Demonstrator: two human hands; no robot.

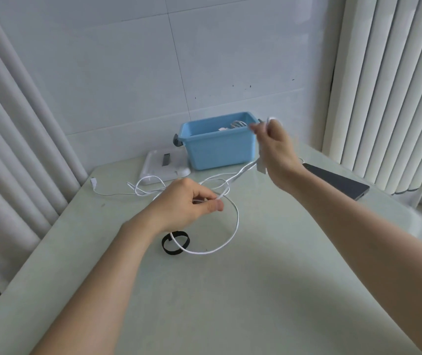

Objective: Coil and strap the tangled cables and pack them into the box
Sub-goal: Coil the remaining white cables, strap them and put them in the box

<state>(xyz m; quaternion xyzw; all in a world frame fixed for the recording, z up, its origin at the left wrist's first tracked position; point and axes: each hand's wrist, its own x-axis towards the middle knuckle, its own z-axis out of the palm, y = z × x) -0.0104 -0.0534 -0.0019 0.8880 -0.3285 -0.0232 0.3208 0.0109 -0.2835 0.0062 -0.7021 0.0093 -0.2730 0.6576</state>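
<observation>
A white cable (235, 221) lies in loose loops across the pale green table (256, 290). My left hand (187, 203) pinches the cable between thumb and fingers, and a loop hangs down from it. My right hand (274, 147), blurred and raised beside the blue box (217, 149), grips another stretch of the same cable. One plug end (93, 181) rests on the table at the left. A black strap (176, 243) curled into a ring lies under the hanging loop. Coiled white cable shows inside the box.
A white lid (162, 167) with a dark strip lies left of the box. A dark flat slab (338, 180) lies on the table at the right. Curtains hang on both sides, and a tiled wall stands behind the table.
</observation>
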